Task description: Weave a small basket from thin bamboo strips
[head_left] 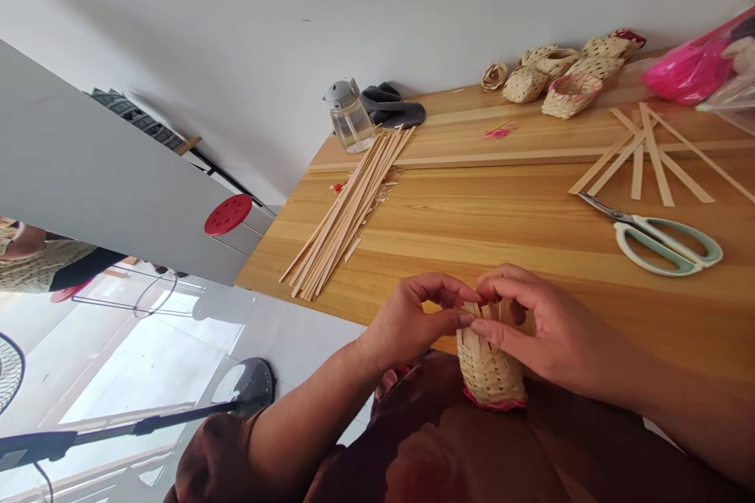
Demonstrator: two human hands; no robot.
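1. The left hand is curled, its thumb and fingers pinching the loose strip ends at the top of a small woven bamboo basket.
2. The right hand is also closed in a pinch, with its fingers bent over the same strip ends from the other side. Its fingertips nearly meet those of the left hand.
3. The basket sits between and just below the two hands, tilted, close against the person's dark patterned top. Its pink-edged rim faces the body, and its upper part is gripped by both hands.
4. Beyond the hands, on the wooden table, a bundle of bamboo strips lies to the left, with green-handled scissors to the right.
5. A few loose crossed strips lie above the scissors. Farther off along the wall are several finished woven pieces, a pink plastic bag, a glass jar and a dark cloth.
6. Off the table's left end stands a red stool.
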